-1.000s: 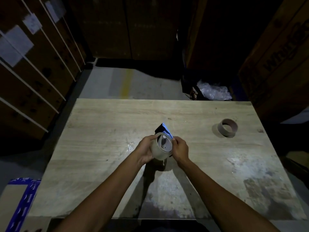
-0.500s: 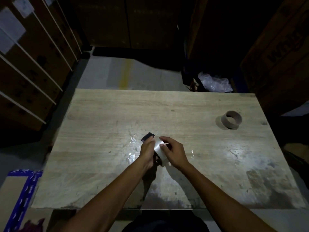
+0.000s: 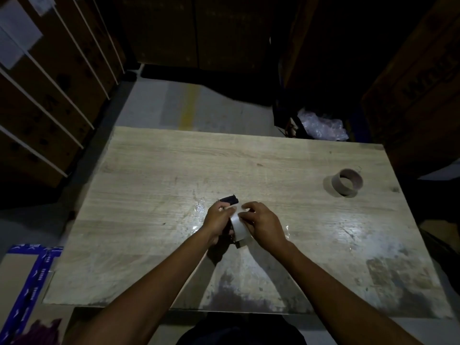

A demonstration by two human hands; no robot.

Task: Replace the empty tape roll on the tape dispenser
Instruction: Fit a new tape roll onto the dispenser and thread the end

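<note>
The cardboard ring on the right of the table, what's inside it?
Nothing visible: the empty core stands on end, alone, and bare table shows through its opening. Its near wall hides the closest inner strip.

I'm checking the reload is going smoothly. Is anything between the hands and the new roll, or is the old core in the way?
Nothing visible is. Both the left hand and right hand already hold the roll and dispenser. The empty core sits far off to the right on the table.
</note>
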